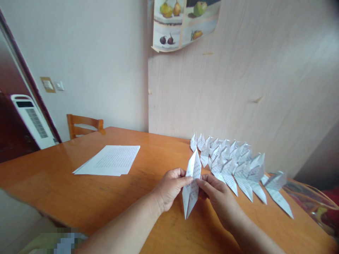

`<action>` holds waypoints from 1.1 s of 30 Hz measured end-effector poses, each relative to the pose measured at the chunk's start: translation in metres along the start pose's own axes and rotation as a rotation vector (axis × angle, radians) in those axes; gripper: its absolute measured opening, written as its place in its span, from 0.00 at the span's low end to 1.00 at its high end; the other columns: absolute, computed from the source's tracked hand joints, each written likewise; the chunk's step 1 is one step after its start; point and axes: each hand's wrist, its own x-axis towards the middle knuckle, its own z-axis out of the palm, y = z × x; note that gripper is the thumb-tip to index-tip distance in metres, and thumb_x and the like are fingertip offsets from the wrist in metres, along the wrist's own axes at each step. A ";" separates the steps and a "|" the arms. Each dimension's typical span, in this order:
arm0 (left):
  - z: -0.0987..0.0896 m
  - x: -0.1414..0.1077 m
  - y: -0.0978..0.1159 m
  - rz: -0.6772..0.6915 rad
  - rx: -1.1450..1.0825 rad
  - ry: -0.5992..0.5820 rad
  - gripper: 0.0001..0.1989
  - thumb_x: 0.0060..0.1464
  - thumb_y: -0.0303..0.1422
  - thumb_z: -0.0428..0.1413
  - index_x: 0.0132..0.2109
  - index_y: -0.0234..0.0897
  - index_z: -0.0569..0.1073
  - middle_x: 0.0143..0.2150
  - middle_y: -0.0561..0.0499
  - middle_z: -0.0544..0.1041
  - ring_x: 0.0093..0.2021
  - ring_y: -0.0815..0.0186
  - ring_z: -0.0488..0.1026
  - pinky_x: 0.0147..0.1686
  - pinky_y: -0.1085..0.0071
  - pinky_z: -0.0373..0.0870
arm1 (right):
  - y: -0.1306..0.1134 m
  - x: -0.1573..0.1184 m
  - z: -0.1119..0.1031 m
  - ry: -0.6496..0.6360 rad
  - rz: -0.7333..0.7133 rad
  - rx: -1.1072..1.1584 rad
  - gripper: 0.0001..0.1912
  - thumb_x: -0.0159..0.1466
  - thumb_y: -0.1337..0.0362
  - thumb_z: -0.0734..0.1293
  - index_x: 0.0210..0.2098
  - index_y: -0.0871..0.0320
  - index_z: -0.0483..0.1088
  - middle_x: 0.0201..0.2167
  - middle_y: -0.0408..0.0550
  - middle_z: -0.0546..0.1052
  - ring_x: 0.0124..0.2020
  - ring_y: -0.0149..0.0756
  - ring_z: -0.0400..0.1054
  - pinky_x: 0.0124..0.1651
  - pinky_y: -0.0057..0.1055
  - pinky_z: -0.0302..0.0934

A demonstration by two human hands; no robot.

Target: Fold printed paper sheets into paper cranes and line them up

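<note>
A long, pointed piece of folded printed paper (192,194) stands nearly upright above the table, with a split at its lower end. My left hand (173,187) pinches its left edge near the middle, thumb on the near face. On the opposite edge, my right hand (215,190) grips it the same way, its thumb close to the left one. The fingers behind the paper are partly hidden. Just beyond and to the right stand several folded paper figures (230,158) in close rows, made of similar printed sheets.
A stack of printed sheets (113,160) lies on the wooden table (79,204) to the left. One folded figure (278,190) sits apart near the right edge, beside a clear plastic bag (309,201). A wooden chair (84,123) stands at the far left edge, and a wall closes the back.
</note>
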 end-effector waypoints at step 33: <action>0.000 -0.001 0.002 -0.022 -0.055 -0.113 0.12 0.49 0.36 0.66 0.35 0.32 0.74 0.30 0.44 0.80 0.30 0.59 0.78 0.35 0.63 0.72 | 0.004 0.001 -0.005 -0.087 -0.034 -0.016 0.22 0.61 0.45 0.70 0.25 0.57 0.69 0.21 0.40 0.64 0.25 0.31 0.55 0.31 0.30 0.50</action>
